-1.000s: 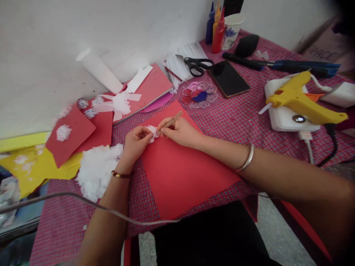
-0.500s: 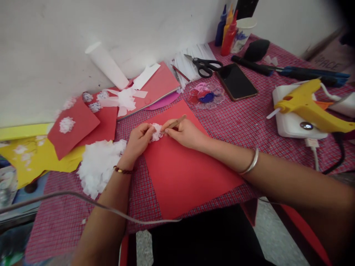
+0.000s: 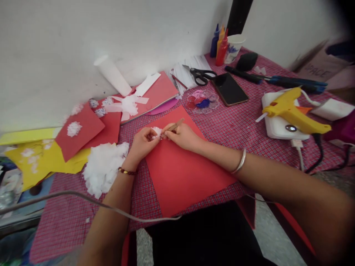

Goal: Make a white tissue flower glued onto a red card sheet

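A sheet of red paper [image 3: 188, 173] lies on the checked tablecloth under both hands. Near its far end is a small ruffled white paper flower [image 3: 157, 132]. My left hand [image 3: 143, 142] is closed at the flower's left side, thumb and fingers pinching its edge and hiding part of it. My right hand [image 3: 181, 135] grips a thin brown stick [image 3: 177, 124], whose lower end is hidden by the fingers close to the flower. Left of my left wrist sits a pile of white tissue paper pieces [image 3: 104, 168].
Behind the hands lie a red book [image 3: 161, 90], black scissors [image 3: 201, 75], a paint palette [image 3: 203, 102] and a phone [image 3: 230, 88]. To the right, a yellow glue gun [image 3: 296, 112] rests on a white power bank [image 3: 271, 129]. A grey cable [image 3: 111, 207] crosses my left forearm.
The view has shifted slightly. My left thumb has come in nearer to the right fingertips, covering more of the flower. The stick stays in my right hand.
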The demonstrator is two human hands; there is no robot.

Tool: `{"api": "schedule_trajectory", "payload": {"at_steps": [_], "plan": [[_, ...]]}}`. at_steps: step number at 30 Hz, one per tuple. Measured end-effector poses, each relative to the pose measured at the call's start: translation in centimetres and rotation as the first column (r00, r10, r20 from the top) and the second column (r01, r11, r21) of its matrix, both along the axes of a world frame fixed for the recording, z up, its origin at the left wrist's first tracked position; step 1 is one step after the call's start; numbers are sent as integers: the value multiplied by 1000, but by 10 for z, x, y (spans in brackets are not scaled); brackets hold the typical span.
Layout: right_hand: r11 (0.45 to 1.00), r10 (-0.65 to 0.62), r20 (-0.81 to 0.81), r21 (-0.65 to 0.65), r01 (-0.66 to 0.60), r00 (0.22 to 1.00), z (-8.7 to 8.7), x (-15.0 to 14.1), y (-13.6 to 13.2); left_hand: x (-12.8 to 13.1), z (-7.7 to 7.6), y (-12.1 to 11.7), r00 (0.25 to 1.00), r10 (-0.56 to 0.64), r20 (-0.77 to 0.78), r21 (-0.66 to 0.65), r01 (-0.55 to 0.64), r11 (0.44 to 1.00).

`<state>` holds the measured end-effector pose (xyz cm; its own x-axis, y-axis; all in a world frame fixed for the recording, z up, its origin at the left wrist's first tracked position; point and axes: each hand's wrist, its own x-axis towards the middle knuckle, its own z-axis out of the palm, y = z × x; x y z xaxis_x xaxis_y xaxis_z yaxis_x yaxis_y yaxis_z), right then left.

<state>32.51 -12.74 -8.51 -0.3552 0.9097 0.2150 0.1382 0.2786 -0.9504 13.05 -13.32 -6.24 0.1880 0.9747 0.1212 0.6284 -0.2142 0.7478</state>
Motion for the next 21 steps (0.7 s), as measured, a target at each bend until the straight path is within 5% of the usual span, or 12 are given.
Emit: {"api": "schedule_trajectory", "payload": {"at_steps": [8,14,18,21], "plan": [[956,-148,-347,-290,45,926,8,8,3,-2,2,0,973,72,220,-87,-54,995],[952,-132,-394,-305,6,910,9,14,-2,-28,-3,-4,803,267,533,-47,-286,957],[939,-152,-393,-343,9,907,8,16,-1,-30,-6,-10,995,89,36,194,-94,976],[935,-143,-393,-355,-6,909,7,18,0,-22,-5,-6,936,-71,-345,245,163,956]]}}
